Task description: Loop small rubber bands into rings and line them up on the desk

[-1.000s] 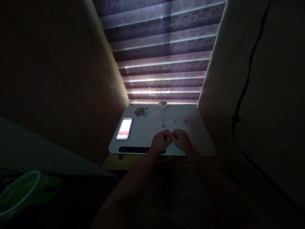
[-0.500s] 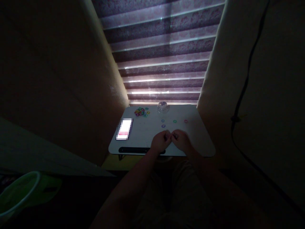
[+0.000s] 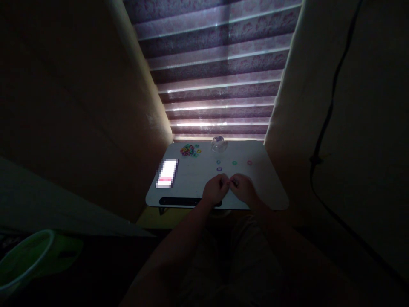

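Observation:
My left hand [image 3: 216, 189] and my right hand [image 3: 242, 187] meet fingertip to fingertip over the near part of a white table [image 3: 188, 181]. Both are closed in a pinch, and whatever lies between the fingers is too small and dark to make out. Just beyond them lie a purple ring [image 3: 219, 169] and a bluish ring [image 3: 218, 162], one behind the other. Farther right are a green ring [image 3: 234, 163] and a pink ring [image 3: 249, 163]. A heap of small colourful rings [image 3: 188, 150] sits at the back left.
A clear rounded container [image 3: 219, 144] stands at the table's back edge, before a pleated blind [image 3: 220, 98]. On the left lies a phone with a lit screen [image 3: 167, 173]. A black slot strip [image 3: 179, 201] runs along the front edge. A green basket [image 3: 28, 258] is at lower left.
Almost nothing differs. My hands stay pinched together in the same place, with only a very slight shift of the fingers.

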Action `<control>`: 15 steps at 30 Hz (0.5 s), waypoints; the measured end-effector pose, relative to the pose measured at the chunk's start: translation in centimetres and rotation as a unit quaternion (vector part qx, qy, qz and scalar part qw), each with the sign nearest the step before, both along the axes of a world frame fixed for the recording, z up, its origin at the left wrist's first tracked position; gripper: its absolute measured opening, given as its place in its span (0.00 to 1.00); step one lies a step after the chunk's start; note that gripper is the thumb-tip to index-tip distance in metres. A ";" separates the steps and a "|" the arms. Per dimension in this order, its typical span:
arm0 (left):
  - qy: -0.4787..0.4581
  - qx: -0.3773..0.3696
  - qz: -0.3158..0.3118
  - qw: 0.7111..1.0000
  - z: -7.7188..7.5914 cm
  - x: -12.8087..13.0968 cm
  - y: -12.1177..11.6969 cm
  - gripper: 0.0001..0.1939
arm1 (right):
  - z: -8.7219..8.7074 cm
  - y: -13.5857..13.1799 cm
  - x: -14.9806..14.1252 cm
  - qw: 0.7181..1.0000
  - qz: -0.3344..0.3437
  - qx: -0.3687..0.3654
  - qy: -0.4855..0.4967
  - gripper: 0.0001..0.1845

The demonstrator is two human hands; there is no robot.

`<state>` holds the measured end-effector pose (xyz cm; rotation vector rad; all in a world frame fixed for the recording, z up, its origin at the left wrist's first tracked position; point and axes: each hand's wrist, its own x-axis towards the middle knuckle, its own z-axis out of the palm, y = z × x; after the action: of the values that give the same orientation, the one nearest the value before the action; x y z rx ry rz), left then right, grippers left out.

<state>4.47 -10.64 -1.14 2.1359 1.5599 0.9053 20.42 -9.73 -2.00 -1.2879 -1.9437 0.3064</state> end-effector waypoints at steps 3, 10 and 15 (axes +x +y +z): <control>-0.006 0.003 -0.001 1.000 0.0 0.0 0.0 0.13 | -0.2 0.1 0.1 1.000 0.005 0.005 -0.003 0.07; -0.036 0.000 -0.010 0.999 0.1 -0.1 -0.1 0.11 | 0.0 0.0 0.1 1.000 0.010 0.003 0.004 0.08; -0.048 0.001 -0.008 0.999 0.1 -0.1 -0.1 0.12 | -0.1 -0.2 -0.1 1.000 -0.003 -0.002 0.027 0.10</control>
<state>4.32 -10.72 -1.07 2.0714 1.4934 0.9906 20.36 -9.89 -2.08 -1.2749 -1.8934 0.3387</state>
